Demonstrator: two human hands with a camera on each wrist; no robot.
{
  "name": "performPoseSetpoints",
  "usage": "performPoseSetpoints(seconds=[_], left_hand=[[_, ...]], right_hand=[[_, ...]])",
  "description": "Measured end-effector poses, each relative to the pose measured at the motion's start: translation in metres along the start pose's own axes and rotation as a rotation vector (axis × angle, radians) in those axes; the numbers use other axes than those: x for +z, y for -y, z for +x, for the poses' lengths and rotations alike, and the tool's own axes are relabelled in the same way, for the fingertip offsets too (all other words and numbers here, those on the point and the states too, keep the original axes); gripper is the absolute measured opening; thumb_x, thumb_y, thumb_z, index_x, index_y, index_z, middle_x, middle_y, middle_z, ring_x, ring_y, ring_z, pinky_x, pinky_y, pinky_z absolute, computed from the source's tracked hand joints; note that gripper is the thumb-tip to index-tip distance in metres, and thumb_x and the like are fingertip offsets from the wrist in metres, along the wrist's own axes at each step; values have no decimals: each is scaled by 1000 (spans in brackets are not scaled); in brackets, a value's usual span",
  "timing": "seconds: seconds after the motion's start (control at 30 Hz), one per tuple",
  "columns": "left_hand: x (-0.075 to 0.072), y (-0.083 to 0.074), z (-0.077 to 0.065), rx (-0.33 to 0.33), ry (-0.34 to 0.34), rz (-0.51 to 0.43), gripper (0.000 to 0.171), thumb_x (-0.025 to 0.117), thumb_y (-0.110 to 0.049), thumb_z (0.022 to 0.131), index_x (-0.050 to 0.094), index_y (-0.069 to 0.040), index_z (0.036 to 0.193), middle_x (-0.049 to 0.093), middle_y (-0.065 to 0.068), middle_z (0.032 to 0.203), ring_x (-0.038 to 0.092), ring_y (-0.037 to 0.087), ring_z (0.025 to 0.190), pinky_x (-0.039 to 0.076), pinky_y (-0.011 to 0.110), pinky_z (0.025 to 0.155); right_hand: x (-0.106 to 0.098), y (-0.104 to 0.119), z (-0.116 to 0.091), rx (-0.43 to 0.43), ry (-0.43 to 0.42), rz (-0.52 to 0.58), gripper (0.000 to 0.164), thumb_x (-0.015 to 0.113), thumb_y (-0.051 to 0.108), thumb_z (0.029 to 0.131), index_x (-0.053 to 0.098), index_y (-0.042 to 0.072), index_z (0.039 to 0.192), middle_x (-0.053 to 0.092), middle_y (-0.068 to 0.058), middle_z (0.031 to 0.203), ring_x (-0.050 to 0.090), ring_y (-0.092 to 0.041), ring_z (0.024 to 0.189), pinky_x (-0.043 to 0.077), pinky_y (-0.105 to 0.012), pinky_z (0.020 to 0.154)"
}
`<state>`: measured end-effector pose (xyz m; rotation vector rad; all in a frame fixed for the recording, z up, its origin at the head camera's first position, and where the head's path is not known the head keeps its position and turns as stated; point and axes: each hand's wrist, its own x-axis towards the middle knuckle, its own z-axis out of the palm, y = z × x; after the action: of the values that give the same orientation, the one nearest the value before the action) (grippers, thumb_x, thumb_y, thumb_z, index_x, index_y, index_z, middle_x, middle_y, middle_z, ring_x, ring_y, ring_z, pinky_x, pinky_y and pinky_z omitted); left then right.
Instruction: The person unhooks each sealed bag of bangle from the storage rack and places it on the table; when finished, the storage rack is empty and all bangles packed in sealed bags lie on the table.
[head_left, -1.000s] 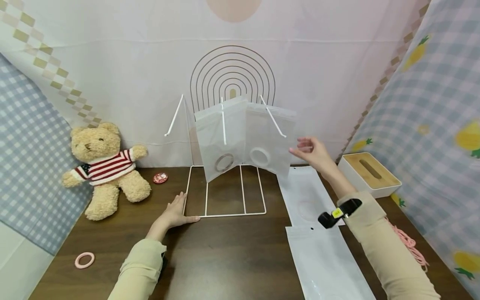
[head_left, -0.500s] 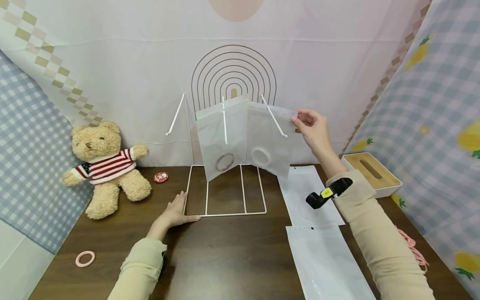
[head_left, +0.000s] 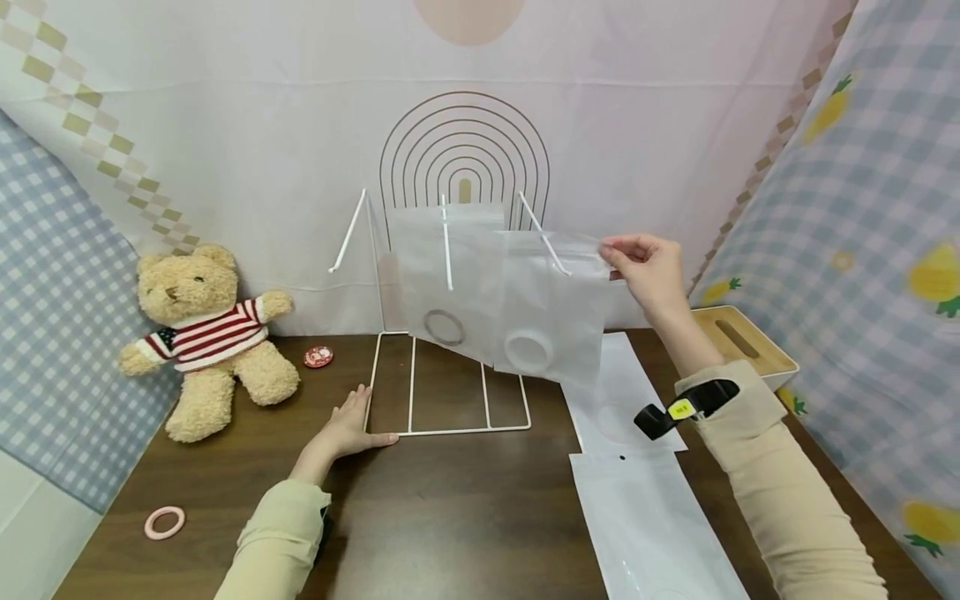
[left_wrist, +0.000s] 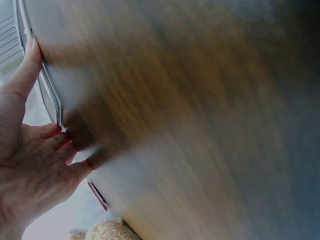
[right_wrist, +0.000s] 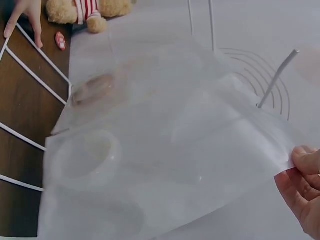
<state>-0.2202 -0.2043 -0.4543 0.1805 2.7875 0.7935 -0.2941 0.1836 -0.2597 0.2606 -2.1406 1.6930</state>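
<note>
In the head view my right hand (head_left: 647,271) pinches the top right corner of a frosted zip bag (head_left: 562,308) holding a pale ring. Behind and left of it hangs a second zip bag (head_left: 457,258) with a grey-brown ring. Both bags are at the hooks of a white wire rack (head_left: 465,432); how they hang on the prongs is hard to tell. My left hand (head_left: 348,425) rests with spread fingers at the front left corner of the rack's base. The right wrist view shows thumb and fingers (right_wrist: 306,162) on the bag's corner.
Two flat zip bags, one behind (head_left: 637,383) and one nearer (head_left: 652,517), lie on the table's right. A tissue box (head_left: 738,342) stands beyond them. At left are a teddy bear (head_left: 210,342), a red badge (head_left: 318,357) and a pink ring (head_left: 164,522).
My right hand rose to the front bag, took its top corner and drew it towards me, down and right. The rear bag swung with it. My left hand stayed on the rack.
</note>
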Motion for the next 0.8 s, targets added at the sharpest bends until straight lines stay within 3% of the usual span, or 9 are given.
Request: performPoseSetpoints(seconds=[0.23,0.43,0.8], left_hand=[[0,1,1,-4,11,2,103,72,-40,75,13,14,140,10,36,146,9,47,136,10,62,108],[-1,0,1,-9,6,3,102,72,-39,75,14,14,139,11,36,145,10,48,136,10,62,108],[0,1,2,-6,7,7,102,72,-39,75,14,15,139,11,36,145,10,48,136,11,62,108]], right_hand=[[-12,5,-13,28,33,-46,15,69,15,80,71,5,91,66,19,69,61,-1,62,52,-16,57],[-23,10,-21,44,63,-27,10,71,17,79,72,12,87,68,18,71,63,-2,63,52,-16,58],[-34,18,-33,76,125,146,9,71,7,78,73,16,79,70,11,69,64,-4,60,52,-18,56]])
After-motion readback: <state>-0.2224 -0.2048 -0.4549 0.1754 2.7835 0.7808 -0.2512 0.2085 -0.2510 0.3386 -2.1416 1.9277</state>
